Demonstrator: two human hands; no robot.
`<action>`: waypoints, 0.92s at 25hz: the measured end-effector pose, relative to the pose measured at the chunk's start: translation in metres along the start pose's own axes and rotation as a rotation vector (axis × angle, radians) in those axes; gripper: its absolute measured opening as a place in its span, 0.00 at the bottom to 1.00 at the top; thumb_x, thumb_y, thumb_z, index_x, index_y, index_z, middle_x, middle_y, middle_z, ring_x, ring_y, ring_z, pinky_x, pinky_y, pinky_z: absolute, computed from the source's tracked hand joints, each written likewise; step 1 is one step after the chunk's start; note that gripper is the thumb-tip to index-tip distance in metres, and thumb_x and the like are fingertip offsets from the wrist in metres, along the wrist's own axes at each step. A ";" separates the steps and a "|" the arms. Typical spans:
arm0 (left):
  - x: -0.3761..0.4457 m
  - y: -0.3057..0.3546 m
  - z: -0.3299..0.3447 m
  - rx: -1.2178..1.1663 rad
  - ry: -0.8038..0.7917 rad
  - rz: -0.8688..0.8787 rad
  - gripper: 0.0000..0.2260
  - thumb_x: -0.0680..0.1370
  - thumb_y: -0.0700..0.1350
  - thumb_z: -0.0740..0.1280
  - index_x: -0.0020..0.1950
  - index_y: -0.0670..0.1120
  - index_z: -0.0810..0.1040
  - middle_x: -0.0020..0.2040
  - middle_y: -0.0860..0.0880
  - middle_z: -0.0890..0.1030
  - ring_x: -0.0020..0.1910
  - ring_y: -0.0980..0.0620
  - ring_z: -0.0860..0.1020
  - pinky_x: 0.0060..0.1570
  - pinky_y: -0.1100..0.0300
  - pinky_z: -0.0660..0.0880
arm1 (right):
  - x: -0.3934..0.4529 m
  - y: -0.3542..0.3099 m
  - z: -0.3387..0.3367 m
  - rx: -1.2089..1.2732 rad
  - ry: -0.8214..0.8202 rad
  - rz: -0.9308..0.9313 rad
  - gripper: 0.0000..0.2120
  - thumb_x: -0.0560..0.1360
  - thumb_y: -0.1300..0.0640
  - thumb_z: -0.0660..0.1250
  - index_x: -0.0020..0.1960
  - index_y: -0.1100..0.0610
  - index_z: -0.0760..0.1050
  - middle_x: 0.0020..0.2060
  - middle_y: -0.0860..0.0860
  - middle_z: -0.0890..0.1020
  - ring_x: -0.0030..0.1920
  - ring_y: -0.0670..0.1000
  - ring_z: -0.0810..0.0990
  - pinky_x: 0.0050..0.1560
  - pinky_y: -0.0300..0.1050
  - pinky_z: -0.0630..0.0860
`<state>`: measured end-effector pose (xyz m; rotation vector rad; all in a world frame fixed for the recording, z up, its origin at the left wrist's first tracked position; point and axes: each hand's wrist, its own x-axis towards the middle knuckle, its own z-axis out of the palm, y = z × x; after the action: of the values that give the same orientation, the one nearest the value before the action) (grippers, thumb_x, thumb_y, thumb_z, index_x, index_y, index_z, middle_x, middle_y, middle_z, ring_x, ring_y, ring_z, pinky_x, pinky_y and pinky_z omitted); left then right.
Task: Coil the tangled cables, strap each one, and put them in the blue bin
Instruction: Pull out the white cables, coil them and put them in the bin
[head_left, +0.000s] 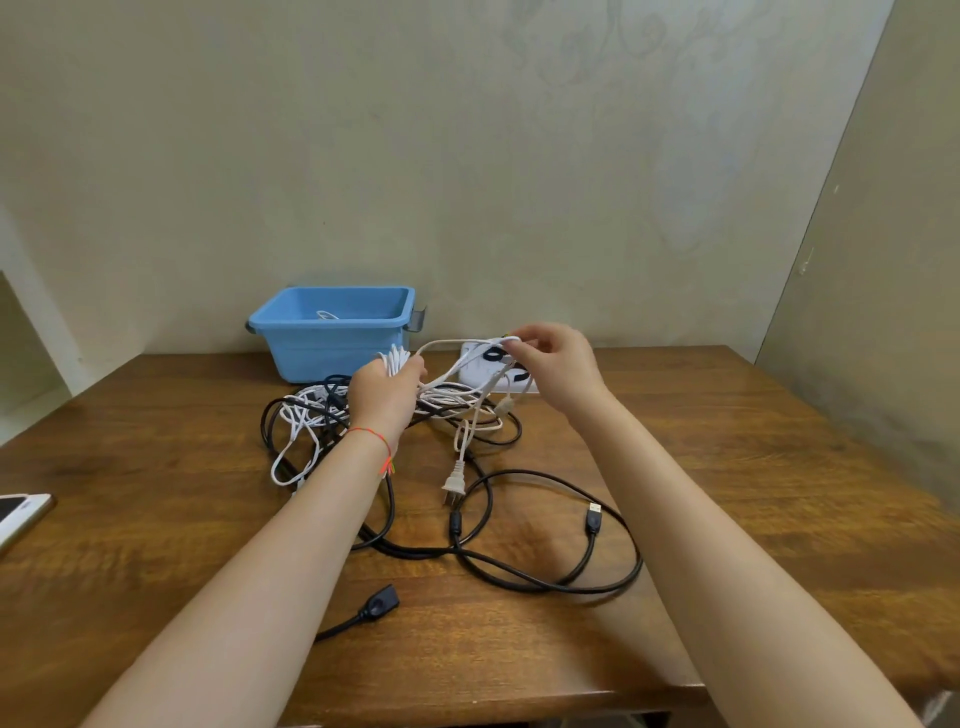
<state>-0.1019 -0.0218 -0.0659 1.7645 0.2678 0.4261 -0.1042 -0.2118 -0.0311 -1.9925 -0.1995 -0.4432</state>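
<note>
A phone lies at the table's left edge. Further right, the blue bin stands at the far side with one white lead inside. The left hand grips a bunch of white cable loops. The right hand pinches the same cable's free run. Black cables sprawl nearer. The cable looks light, limp and springy, so it is best held across the gathered loops.
</note>
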 end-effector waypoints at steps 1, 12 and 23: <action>-0.001 0.001 -0.001 -0.004 0.004 0.006 0.10 0.78 0.48 0.66 0.39 0.47 0.80 0.30 0.50 0.73 0.30 0.50 0.70 0.33 0.59 0.67 | 0.003 0.002 -0.002 -0.080 0.001 -0.046 0.07 0.79 0.54 0.68 0.51 0.57 0.82 0.40 0.49 0.77 0.37 0.42 0.73 0.34 0.30 0.67; -0.021 0.012 0.008 0.120 -0.265 0.113 0.11 0.79 0.50 0.67 0.42 0.44 0.79 0.28 0.49 0.71 0.25 0.53 0.68 0.24 0.65 0.65 | -0.015 -0.024 -0.010 -0.286 -0.657 0.042 0.13 0.79 0.53 0.65 0.63 0.51 0.78 0.51 0.44 0.81 0.53 0.45 0.79 0.54 0.41 0.74; -0.010 -0.003 -0.007 0.220 -0.540 0.087 0.16 0.72 0.56 0.76 0.40 0.46 0.76 0.31 0.49 0.72 0.26 0.54 0.68 0.29 0.60 0.64 | -0.008 -0.010 -0.005 -0.002 -0.168 0.062 0.09 0.81 0.57 0.62 0.53 0.63 0.77 0.39 0.55 0.81 0.41 0.53 0.80 0.46 0.50 0.78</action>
<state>-0.1137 -0.0186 -0.0685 2.0377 -0.1529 -0.0315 -0.1159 -0.2116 -0.0236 -2.0333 -0.2412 -0.2358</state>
